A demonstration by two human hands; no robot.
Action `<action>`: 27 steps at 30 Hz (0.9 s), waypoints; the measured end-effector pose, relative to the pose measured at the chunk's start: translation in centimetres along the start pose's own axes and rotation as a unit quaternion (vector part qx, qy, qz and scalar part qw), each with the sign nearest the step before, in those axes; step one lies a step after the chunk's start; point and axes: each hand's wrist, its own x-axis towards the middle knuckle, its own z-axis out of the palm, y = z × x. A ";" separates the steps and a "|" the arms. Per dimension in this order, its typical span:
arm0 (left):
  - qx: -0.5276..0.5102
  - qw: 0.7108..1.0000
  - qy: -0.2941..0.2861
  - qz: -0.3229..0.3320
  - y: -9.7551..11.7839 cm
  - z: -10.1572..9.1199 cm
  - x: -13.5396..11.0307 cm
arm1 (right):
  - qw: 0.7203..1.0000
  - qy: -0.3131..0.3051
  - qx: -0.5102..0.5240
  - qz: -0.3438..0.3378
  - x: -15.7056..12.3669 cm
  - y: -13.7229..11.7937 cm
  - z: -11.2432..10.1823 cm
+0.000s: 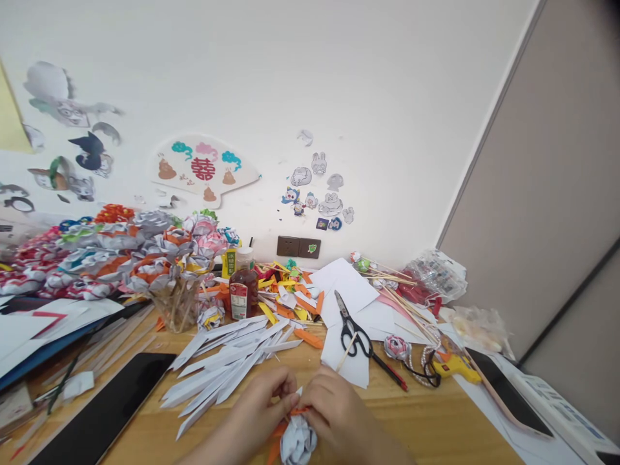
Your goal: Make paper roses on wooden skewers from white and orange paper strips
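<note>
Low in the picture, over the wooden table (pixel 426 426), both my hands meet on one paper flower (pixel 296 440), a crumpled white roll with orange strips. My left hand (pixel 259 403) pinches its top from the left. My right hand (pixel 336 410) closes on it from the right. The flower's lower part shows between the wrists. Just beyond my fingers lies a fan of several folded white paper strips (pixel 227 361).
Black scissors (pixel 352 326) lie on white sheets beyond my right hand, next to a yellow glue gun (pixel 453 367) and a phone (pixel 504 391). A black tablet (pixel 104 407) sits left. Finished paper flowers (pixel 121 255), a brown bottle (pixel 243 294) and wooden skewers (pixel 407 303) crowd the back.
</note>
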 end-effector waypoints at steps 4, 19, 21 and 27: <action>-0.004 1.000 0.004 -0.003 0.3 -0.1 -0.1 | 0.998 0.011 -0.027 -0.055 0.2 -0.2 -0.2; -0.041 0.998 0.052 0.011 0.0 0.4 -0.2 | 0.999 -0.032 0.019 0.000 0.6 -1.4 -1.9; -0.042 0.998 0.050 0.013 0.0 0.4 -0.2 | 0.998 -0.031 0.040 0.023 0.6 -1.3 -1.7; -0.052 0.997 0.063 0.002 0.0 0.2 0.0 | 0.995 -0.027 0.077 0.059 0.5 -1.2 -1.2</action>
